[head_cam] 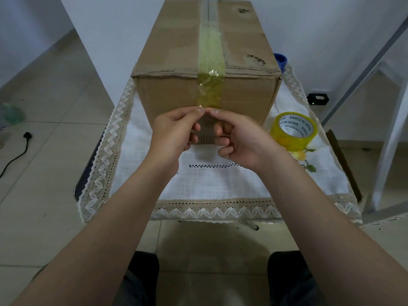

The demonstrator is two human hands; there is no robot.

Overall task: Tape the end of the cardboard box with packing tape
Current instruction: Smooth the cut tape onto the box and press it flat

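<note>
A brown cardboard box stands on a small table covered by a white cloth. A yellowish strip of packing tape runs along the box's top seam and down its near end face. My left hand and my right hand meet in front of that face, thumbs and forefingers pinching the lower end of the strip. The lower end of the strip is wrinkled and partly hidden behind my fingers. The roll of yellow packing tape lies on the cloth to the right of the box.
The white cloth with a lace border hangs over the table's edges. A blue object peeks out behind the box at right. A black cable lies on the tiled floor at left. White metal legs rise at right.
</note>
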